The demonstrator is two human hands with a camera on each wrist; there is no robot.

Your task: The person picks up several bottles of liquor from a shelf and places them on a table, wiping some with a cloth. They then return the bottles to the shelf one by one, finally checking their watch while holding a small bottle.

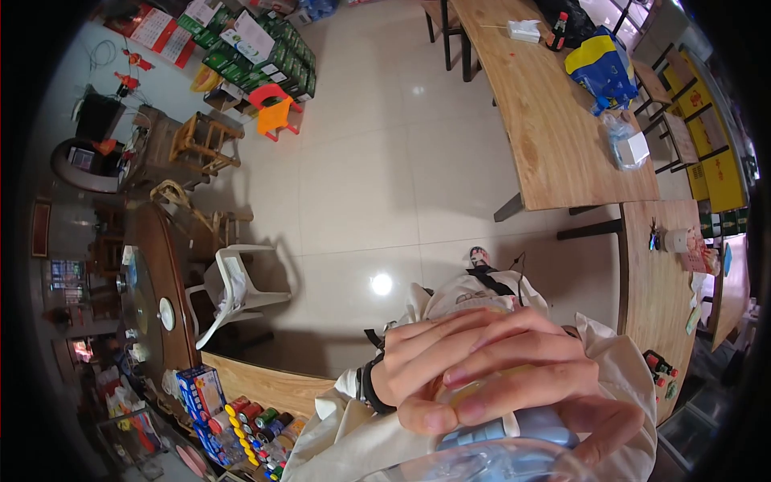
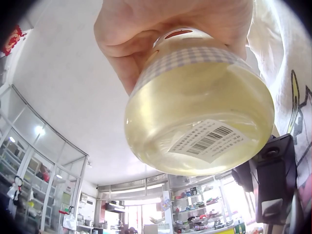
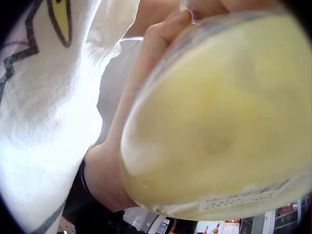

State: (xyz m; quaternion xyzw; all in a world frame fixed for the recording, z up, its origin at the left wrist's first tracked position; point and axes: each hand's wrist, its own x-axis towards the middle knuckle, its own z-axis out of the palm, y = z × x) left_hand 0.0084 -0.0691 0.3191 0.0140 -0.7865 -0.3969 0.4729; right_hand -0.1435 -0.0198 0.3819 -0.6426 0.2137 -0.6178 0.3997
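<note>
Close to the head camera, both hands wrap a clear, rounded bottle (image 2: 200,112) of pale yellow liquid. It has a blue-and-white checked band and a barcode label (image 2: 209,141) on its base. The left hand (image 1: 418,361) comes in from the left, and the right hand (image 1: 554,369) from the right; their fingers overlap on the bottle. A light-blue part (image 1: 522,426) and a clear plastic dome (image 1: 482,462) show below the fingers in the head view. In the right wrist view the bottle's body fills most of the picture, and most of the right hand is hidden.
A wooden table (image 1: 546,120) at the right bears a blue-and-yellow bag (image 1: 602,68) and a dark bottle (image 1: 557,32). At the left stand a white plastic chair (image 1: 241,281) and a round brown table (image 1: 165,265). Several cans and bottles (image 1: 261,426) stand at lower left.
</note>
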